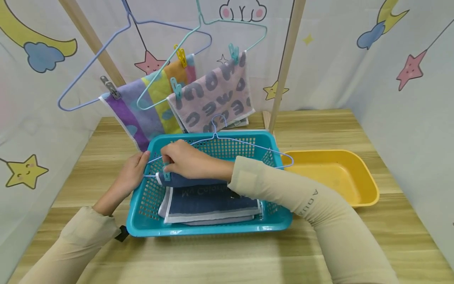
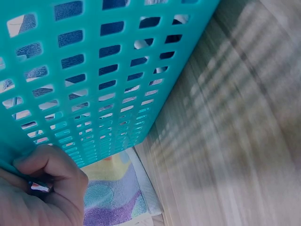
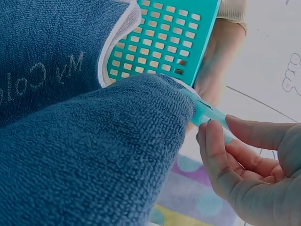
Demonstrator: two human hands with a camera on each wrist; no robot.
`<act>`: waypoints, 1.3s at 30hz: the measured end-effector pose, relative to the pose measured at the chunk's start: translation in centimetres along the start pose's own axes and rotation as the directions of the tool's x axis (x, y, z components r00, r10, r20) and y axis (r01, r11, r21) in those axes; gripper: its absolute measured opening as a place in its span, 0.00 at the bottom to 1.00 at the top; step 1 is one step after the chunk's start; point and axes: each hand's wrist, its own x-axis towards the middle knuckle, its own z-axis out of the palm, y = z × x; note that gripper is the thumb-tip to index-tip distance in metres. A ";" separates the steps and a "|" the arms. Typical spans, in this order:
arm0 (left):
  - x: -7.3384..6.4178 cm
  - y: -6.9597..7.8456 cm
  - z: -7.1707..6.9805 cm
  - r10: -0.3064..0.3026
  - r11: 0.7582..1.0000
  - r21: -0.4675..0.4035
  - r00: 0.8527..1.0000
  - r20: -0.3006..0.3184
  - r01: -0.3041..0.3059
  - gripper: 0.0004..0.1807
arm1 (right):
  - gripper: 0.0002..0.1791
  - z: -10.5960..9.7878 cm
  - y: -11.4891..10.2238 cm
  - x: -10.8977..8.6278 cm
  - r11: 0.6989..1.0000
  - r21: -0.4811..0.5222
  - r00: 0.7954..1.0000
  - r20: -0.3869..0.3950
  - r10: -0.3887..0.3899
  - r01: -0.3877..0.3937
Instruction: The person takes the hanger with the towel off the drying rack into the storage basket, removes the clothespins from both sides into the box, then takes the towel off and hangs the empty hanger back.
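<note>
Head view — navy towel (image 1: 213, 203), white-edged, lettered; hands (image 1: 184, 158) (image 1: 132, 172) curled — right pinching teal clip (image 1: 167, 175), left gripping hanger (image 1: 215, 135).

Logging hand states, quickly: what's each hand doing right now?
Left hand: closed, holding one end of the lower blue hanger.
Right hand: closed, pinching the teal clip on the navy towel.

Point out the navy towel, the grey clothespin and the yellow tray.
Navy towel (image 1: 213, 205): head view, its lower part.
Grey clothespin (image 1: 111, 88): head view, its middle.
Yellow tray (image 1: 338, 175): head view, its bare floor.
</note>
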 end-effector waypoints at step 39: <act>-0.2 0.1 0.0 0.013 1.000 0.008 1.000 -0.013 -0.012 0.25 | 0.17 -7.2 7.3 -10.1 0.965 0.234 0.969 -0.184 0.165 -0.120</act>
